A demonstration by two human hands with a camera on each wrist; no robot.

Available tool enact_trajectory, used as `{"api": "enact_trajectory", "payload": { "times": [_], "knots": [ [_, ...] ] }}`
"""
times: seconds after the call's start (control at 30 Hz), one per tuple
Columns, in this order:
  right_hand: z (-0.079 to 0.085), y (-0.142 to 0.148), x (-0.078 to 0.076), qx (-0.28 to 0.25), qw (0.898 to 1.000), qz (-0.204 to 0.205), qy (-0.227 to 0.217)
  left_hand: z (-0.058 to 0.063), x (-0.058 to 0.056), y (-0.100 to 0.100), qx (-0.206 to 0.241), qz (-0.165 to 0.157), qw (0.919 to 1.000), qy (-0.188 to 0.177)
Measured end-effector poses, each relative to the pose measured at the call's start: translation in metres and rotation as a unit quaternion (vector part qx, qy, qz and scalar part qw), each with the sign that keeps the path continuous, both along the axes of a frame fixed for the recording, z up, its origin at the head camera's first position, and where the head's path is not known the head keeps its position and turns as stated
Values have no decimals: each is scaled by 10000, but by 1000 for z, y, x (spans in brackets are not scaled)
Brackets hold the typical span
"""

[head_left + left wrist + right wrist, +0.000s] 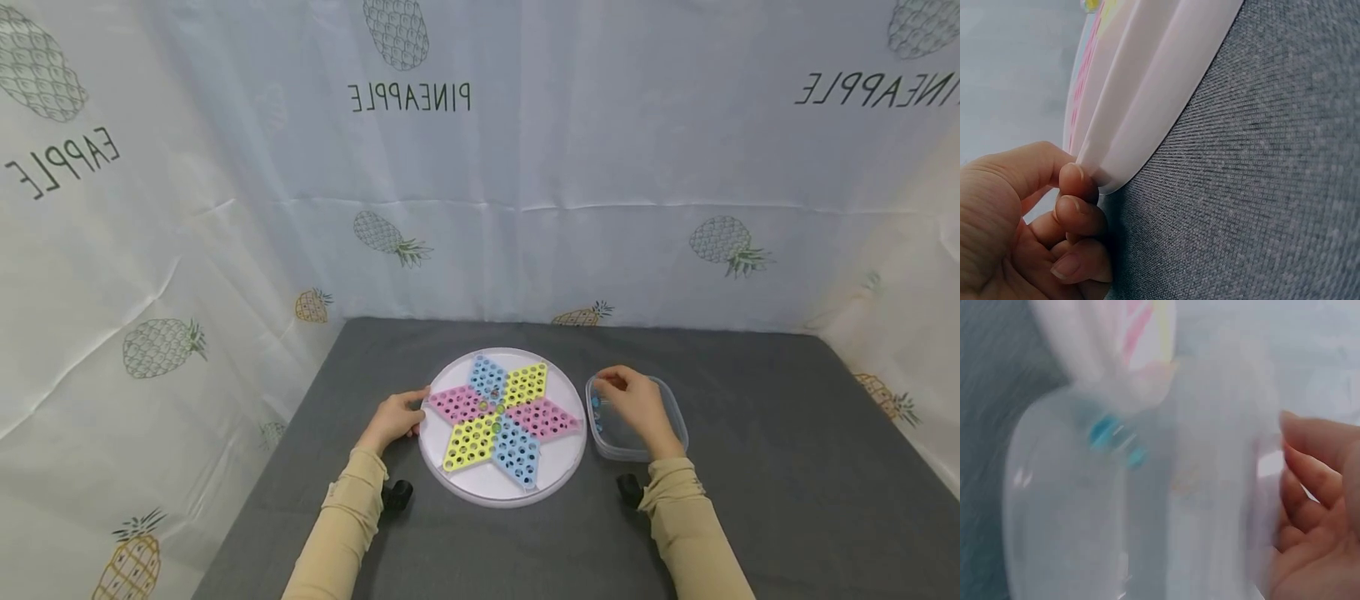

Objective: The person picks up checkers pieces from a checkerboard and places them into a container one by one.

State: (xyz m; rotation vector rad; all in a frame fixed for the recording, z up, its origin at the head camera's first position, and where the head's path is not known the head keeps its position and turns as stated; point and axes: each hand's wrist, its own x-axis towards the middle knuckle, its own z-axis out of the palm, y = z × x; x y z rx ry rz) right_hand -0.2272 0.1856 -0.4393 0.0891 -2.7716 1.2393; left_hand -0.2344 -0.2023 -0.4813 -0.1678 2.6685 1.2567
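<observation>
Sleeves: nearest us, tan left sleeve and tan right sleeve reach up from the bottom edge of the frame, a black device showing beside each cuff, left device and right device.
Game board: and there it sits, round and white, flat on the desk in the lower middle of the frame.
Star: six points in pink, yellow and blue, dotted with holes, and we spot a small cluster of marbles around its centre.
Left hand: look at this one, just left of the board; its grip is clamped on the white rim, and our left wrist view shows thumb and fingers pinching the edge.
Plastic box: clear, without a lid on top, just beside the board, right of centre in the lower half.
Blue marbles: we catch a few along the box's left side.
Right hand: over the box it goes, fingers bent near the upper left rim; the wrist view is blurred, so we cannot tell whether its grip is apart, together or clamped on anything.
Curtain: pale cloth fills our upper frame, printed with pineapples and mirrored lettering.
</observation>
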Motion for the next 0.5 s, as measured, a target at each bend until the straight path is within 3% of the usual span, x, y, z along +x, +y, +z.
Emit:
{"api": "enact_trajectory", "payload": {
  "times": [0.17, 0.5],
  "knots": [
    [18, -24, 8, -207, 9986, 28, 487, 1, 0, 0, -10, -2, 10000, -1],
    [25, -73, 12, -286, 9963, 640, 489, 1, 0, 1, 45, 40, 10000, -71]
  ]
}}
